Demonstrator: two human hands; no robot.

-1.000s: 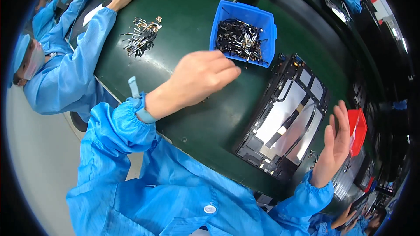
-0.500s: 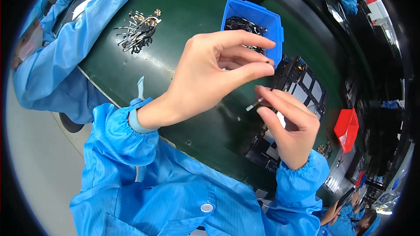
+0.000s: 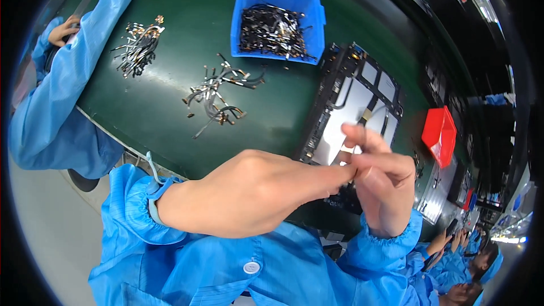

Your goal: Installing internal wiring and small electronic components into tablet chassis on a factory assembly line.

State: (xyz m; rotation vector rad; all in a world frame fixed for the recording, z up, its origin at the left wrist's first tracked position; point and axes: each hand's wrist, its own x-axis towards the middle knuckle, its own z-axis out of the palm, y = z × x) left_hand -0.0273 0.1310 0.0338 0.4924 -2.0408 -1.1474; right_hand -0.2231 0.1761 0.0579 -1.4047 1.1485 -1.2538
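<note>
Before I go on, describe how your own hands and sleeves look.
Both my left hand and my right hand are ungloved. The left sleeve and right sleeve are bright blue and loose, with gathered cuffs. A pale blue band with a loose end circles the left wrist; none shows on the right.

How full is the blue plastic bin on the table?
Partly full: in the blue plastic bin, a heap of short flat cables lies below the rim, with bare inner wall visible above them.
</note>
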